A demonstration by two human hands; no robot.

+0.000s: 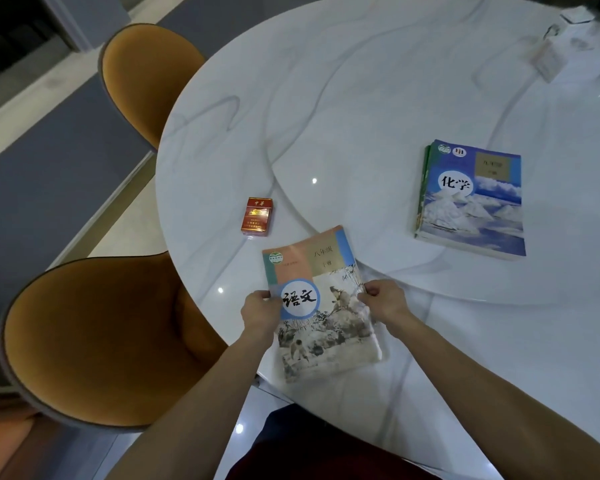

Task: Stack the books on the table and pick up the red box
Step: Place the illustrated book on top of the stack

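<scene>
While both hands grip it, the Chinese textbook [321,303] lies near the table [361,98] edge, long axis running away from the person, top tilted slightly left. Left hand [260,311] and right hand [383,299] pinch opposite side edges. Red box [256,216] stands apart, upper left. Book stack [473,199] sits right; lower titles hidden.

Round white marble table [378,98] with two orange chairs [94,341] beside it, on a grey and pale floor [49,168].
</scene>
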